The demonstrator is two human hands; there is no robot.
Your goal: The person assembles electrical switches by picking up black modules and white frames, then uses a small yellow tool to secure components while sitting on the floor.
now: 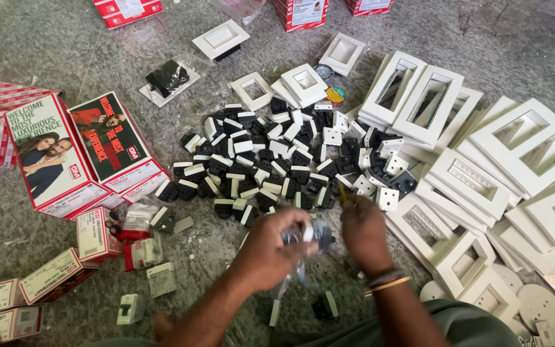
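Note:
My left hand [271, 247] grips a small black-and-white switch module [313, 236] partly wrapped in clear plastic, held over the grey floor. Close beside it on the right, my right hand [362, 232] is closed on a thin tool with a yellowish tip [342, 194]; the tool's far end is hidden by the fingers. A bangle sits on that wrist. Just beyond both hands lies a heap of black-and-white switch modules [271, 164].
White cover plates [457, 148] are stacked and spread to the right, with round white discs [537, 305] near the lower right. Red printed cartons [78, 151] and small boxes [94, 234] lie at the left. More red boxes [300, 11] stand at the far edge.

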